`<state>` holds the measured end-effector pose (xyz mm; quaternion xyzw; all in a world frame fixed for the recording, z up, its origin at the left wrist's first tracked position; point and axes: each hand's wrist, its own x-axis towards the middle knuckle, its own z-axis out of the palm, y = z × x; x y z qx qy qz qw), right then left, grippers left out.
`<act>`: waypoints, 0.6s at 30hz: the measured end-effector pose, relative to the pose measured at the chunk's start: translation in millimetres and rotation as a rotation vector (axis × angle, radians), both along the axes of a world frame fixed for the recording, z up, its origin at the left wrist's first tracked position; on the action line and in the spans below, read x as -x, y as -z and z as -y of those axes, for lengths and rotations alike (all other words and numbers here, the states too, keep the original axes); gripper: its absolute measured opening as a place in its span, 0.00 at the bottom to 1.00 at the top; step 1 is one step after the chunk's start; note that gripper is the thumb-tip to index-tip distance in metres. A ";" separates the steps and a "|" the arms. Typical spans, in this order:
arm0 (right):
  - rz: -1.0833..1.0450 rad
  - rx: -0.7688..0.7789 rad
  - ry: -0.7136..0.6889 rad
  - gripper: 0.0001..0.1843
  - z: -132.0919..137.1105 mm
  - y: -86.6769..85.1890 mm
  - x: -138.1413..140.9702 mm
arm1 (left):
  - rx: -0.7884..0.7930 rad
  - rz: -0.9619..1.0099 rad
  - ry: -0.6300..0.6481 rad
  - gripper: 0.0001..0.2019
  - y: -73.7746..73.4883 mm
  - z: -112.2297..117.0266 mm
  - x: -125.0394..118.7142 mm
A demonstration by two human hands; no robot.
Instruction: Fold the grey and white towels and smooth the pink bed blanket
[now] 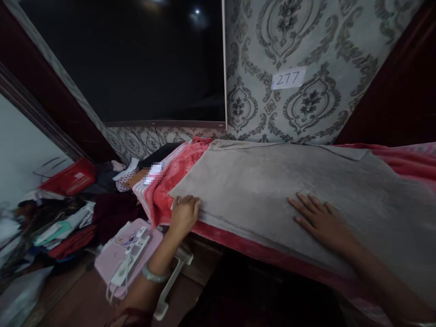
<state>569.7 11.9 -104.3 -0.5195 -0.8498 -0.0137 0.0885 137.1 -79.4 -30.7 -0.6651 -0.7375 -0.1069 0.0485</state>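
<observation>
A large piece of grey cloth (252,181) lies spread over a red-pink plush blanket (165,193). A strip along its back edge looks folded or layered. At the cloth's front left corner is my left hand (185,212), its fingers curled in and closed on the edge. My right hand (318,222) rests palm down on the cloth's right part, fingers stretched and spread. The cloth's far right end runs out under my right forearm.
Below my left hand, a pink stool (104,263) carries a white power strip (131,256). Piled clothes (68,229) and a red basket (71,177) stand at left. A dark television screen (136,63) hangs behind, beside a paper marked 277 (289,78).
</observation>
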 end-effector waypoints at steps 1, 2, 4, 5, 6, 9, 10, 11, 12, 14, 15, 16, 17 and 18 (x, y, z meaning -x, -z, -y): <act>-0.001 -0.001 -0.001 0.37 -0.1 0.4 0.0 | -0.026 0.032 0.011 0.25 -8.6 -6.8 5.0; -0.001 -0.003 0.000 0.37 0.0 0.6 0.2 | -0.061 0.049 0.020 0.25 -15.7 -16.1 9.6; 0.001 -0.019 0.004 0.36 0.6 0.2 0.6 | -0.100 0.033 0.017 0.26 -22.3 -38.0 17.0; 0.003 -0.029 0.006 0.35 1.1 -0.3 0.8 | -0.083 0.010 0.007 0.28 -21.2 -48.5 19.7; 0.006 -0.039 0.007 0.35 1.5 -0.9 1.0 | -0.042 -0.014 -0.012 0.30 -17.3 -57.6 21.9; 0.014 -0.060 0.002 0.33 3.2 -3.6 1.1 | 0.115 -0.067 -0.073 0.32 1.9 -71.4 26.7; 0.017 -0.061 0.000 0.33 3.7 -4.7 1.1 | 0.141 -0.080 -0.088 0.32 7.8 -71.5 28.2; 0.021 -0.059 -0.001 0.33 4.2 -5.8 1.2 | 0.150 -0.091 -0.097 0.32 12.2 -70.1 29.8; 0.024 -0.055 -0.001 0.33 4.6 -6.7 1.2 | 0.148 -0.101 -0.101 0.32 14.8 -67.5 31.7; 0.027 -0.044 0.007 0.34 5.2 -7.8 1.5 | 0.148 -0.112 -0.108 0.32 15.0 -60.3 35.8; 0.024 -0.039 0.013 0.34 5.2 -7.8 1.7 | 0.158 -0.113 -0.119 0.32 13.2 -56.4 37.8; 0.020 -0.036 0.018 0.34 5.2 -7.6 1.9 | 0.173 -0.113 -0.136 0.32 10.5 -52.6 39.6; 0.014 -0.034 0.021 0.34 4.9 -7.0 2.1 | 0.188 -0.112 -0.161 0.32 7.4 -49.1 40.6; 0.009 -0.034 0.023 0.34 4.5 -6.1 2.1 | 0.197 -0.112 -0.189 0.32 3.9 -46.2 40.5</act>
